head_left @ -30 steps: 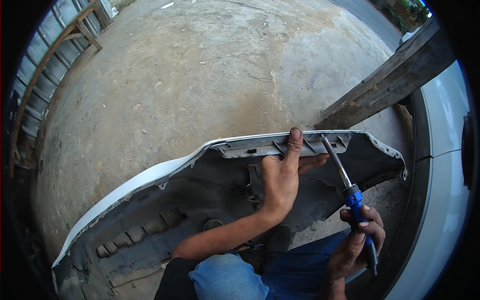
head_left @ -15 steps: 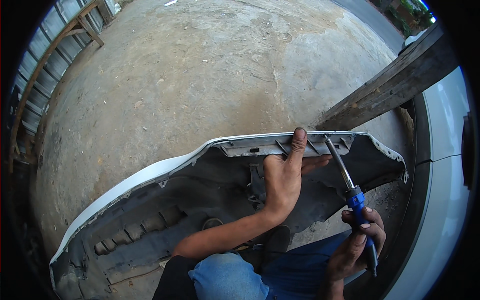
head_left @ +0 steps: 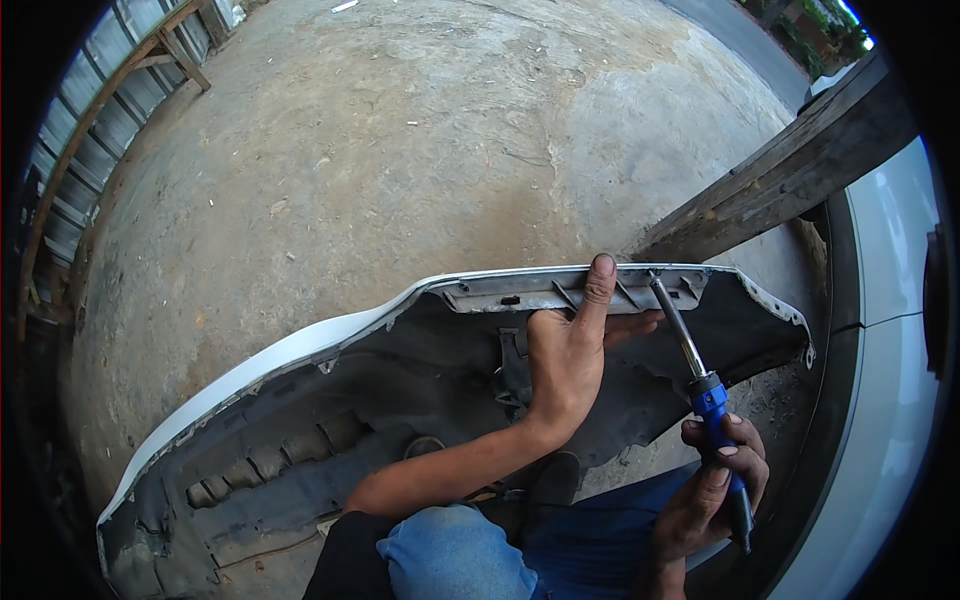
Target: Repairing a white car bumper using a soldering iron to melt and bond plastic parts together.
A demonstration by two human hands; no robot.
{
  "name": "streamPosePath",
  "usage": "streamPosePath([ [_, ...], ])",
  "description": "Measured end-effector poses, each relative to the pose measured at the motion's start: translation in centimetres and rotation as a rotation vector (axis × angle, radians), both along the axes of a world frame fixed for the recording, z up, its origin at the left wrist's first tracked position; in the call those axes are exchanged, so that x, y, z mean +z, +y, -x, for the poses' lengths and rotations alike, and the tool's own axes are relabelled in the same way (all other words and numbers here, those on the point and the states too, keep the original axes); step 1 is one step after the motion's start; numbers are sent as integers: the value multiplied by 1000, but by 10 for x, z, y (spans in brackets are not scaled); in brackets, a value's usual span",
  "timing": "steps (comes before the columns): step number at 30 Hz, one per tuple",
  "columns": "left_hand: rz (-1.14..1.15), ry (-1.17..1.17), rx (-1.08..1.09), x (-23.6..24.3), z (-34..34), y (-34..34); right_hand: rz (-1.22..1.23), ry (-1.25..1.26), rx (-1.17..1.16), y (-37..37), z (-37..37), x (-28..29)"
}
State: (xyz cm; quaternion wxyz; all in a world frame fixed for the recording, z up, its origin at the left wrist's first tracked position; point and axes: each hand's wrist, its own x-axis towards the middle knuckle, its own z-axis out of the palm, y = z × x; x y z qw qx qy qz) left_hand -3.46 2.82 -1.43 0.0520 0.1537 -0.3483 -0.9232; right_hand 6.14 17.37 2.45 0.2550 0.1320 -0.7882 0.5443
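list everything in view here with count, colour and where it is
Curved panel: one, white outside, dark inside, across the lower half
Pen-shaped tool: one, blue handle, silver shaft, tip at panel's upper edge
Beam: one, grey-brown, upper right
Vehicle side: one, pale, far right
Sheet-metal wall: one, grey, upper left
Wooden frame: one, brown, by the wall
Ground: one, grey-brown, beyond panel
Foliage: count unclear, green, top right
Shoes: two, dark, lower middle
Trousers: one pair, blue, lower edge
Left hand: one, bare, thumb on panel's rim
Right hand: one, bare, around tool's handle

Place: car fix-it workshop
Floor [head_left: 400, 150]: dirty concrete
Wall [head_left: 93, 105]: ridged metal
Clues: car bumper [head_left: 430, 345], soldering iron [head_left: 709, 397]
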Motion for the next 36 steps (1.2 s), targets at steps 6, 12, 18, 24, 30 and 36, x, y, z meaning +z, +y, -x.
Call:
streamPosePath([
  [6,22,9,18,4,0,0,15,-1,-5,-2,0,1],
  [12,41,-13,14,3,0,2,15,-7,-15,-1,1,0],
  [18,1,-16,18,3,-1,4,23,-1,-1,-1,1,1],
  [24,-11,-24,13,4,-1,3,21,-6,4,-1,0,0],
  [30,21,-52,1,10,-2,2,55,19,10,-3,2,1],
  [36,45,-78,-42,9,-2,1,87,36,27,-4,5,2],
])
